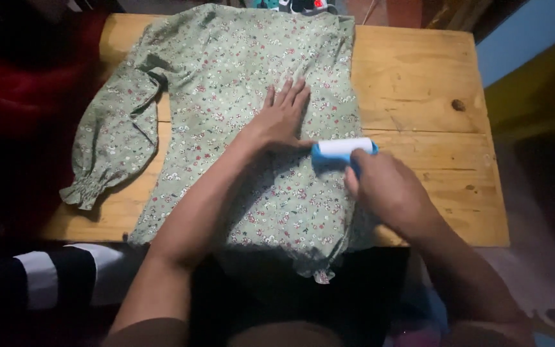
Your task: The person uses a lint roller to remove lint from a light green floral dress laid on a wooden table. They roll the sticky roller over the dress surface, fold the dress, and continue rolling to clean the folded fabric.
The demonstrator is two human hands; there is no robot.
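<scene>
Lint roller (343, 150) crosswise (on blouse (239, 77))

A green floral blouse (226, 71) lies spread flat, one long sleeve folded alongside. A blue-ended white lint roller (343, 150) rests on its cloth.

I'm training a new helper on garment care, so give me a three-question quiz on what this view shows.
1. True or false: the left hand lies flat on the green floral dress.
2. What does the right hand hold? A) scissors B) a blue-and-white lint roller C) an iron
3. What surface is the dress spread on?

Key: 1. True. 2. B. 3. The wooden table.
</scene>
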